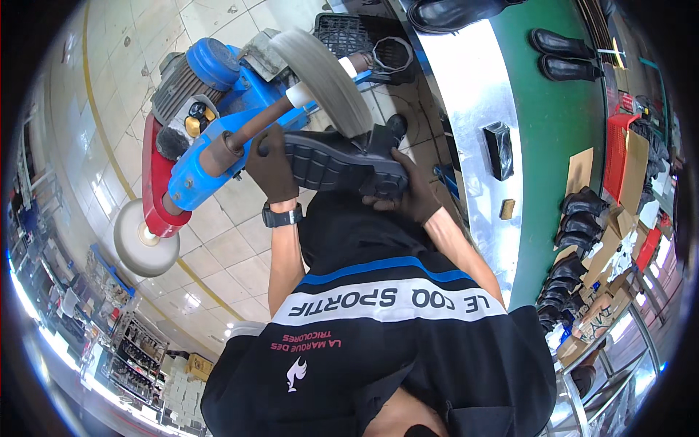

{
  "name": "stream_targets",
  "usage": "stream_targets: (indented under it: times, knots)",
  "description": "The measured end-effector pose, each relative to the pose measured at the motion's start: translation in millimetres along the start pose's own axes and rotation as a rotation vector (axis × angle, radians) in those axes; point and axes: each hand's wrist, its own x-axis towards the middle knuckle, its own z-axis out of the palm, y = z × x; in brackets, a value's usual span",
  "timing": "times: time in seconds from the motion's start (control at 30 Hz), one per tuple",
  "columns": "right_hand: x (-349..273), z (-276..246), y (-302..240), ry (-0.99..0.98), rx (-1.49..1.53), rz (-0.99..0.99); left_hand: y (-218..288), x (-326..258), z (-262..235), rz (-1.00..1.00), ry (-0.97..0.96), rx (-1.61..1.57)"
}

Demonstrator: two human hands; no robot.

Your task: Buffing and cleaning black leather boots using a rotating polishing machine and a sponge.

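A black shoe (pixel 331 160) lies sideways in front of me, its ridged sole facing my body. My left hand (pixel 271 169), in a dark brown glove with a black watch at the wrist, is closed round the toe end. The heel end is gripped by my right hand (pixel 419 188), gloved the same way, its fingers wrapping under and over it. Just beyond the shoe stands a large buffing wheel (pixel 324 84). Its lower edge meets the shoe's upper near the middle, or comes very close; I cannot tell which. The wheel's face looks streaked.
The blue grinding machine (pixel 207 164) stands left, with a red guard (pixel 156 182) and a second, pale wheel (pixel 145 239). At right, a metal-edged green bench (pixel 553 138) holds black shoes (pixel 564 54), a black block (pixel 499 151) and a small brown block (pixel 507 210). A black crate (pixel 341 33) sits beyond.
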Motion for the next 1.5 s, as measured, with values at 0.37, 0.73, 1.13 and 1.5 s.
stream_targets:
  times: [0.37,0.73,1.13,1.5]
  knots:
    - [35,10,44,0.03,-0.813,-0.83,84,-23,91,1.181,-0.698,0.428]
    - [-61,16,28,0.138,0.17,-0.178,67,-119,31,1.691,-1.53,0.016]
    - [16,17,11,0.052,0.108,-0.127,-113,-3,61,-0.725,-0.281,-0.447]
    - [4,32,11,0.15,0.002,-0.208,-129,2,62,-0.504,-0.444,-0.32]
